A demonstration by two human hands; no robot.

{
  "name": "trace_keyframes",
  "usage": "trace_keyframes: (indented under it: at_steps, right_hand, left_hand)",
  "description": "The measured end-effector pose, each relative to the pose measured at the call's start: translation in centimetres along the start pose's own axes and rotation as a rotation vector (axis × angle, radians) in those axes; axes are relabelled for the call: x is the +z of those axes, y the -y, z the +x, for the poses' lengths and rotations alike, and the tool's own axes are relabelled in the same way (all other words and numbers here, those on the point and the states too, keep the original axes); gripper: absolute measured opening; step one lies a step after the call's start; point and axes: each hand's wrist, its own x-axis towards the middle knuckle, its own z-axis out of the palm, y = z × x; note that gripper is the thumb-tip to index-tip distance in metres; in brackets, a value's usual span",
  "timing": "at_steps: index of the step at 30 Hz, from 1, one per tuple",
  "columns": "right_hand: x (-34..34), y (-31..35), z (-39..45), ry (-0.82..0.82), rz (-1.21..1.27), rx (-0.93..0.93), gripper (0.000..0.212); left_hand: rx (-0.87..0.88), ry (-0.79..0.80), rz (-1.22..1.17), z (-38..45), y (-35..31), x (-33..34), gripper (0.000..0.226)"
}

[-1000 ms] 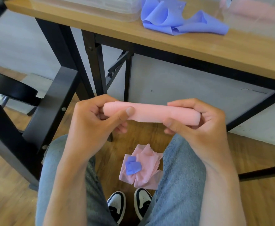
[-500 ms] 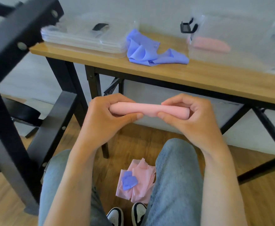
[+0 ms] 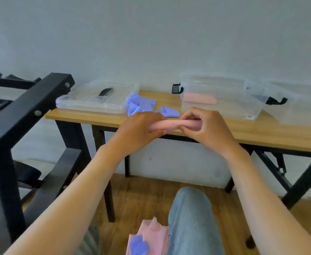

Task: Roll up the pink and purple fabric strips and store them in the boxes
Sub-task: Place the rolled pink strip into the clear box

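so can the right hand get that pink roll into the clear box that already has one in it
Probably yes. The right hand holds the pink roll just in front of the clear box, which seems lidless, with nothing between. The left hand also grips the roll and would need to let go first.

Both bare forearms reach up from the lower corners toward the middle of the frame. The left hand [image 3: 140, 130] curls its fingers round one end of a pink roll [image 3: 171, 125]; the right hand [image 3: 206, 126] grips the other end, thumb seemingly underneath. A knee in jeans shows at lower centre.
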Motion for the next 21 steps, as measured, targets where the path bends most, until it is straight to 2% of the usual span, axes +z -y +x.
trace_keyframes:
  at_steps: [3, 6, 10, 13, 15, 21]
  right_hand:
    - [-1.8, -1.3, 1.0, -0.001, -0.07, 0.003, 0.016]
    - [-3.5, -2.7, 2.4, -0.032, -0.217, -0.035, 0.015]
    - [-6.0, -4.4, 5.5, -0.036, -0.454, -0.122, 0.014]
    - [-8.0, -5.5, 8.7, -0.025, -0.627, -0.185, 0.009]
    - [-9.1, -6.3, 11.0, -0.023, -0.699, -0.193, 0.009]
    - [-9.8, -10.8, 17.6, 0.041, -0.896, -0.215, 0.012]
  left_hand:
    - [0.101, 0.038, -0.069, 2.6, -1.2, -0.3, 0.021]
    - [0.258, -0.003, 0.145, 6.0, -2.3, -0.4, 0.029]
    - [0.303, -0.11, 0.572, 11.6, -3.2, 0.0, 0.034]
    - [0.362, -0.171, 0.739, 15.8, -3.9, 0.1, 0.027]
    - [0.39, -0.157, 0.802, 18.7, -4.2, 0.4, 0.021]
    - [0.384, -0.109, 0.807, 26.6, -4.8, 1.2, 0.014]
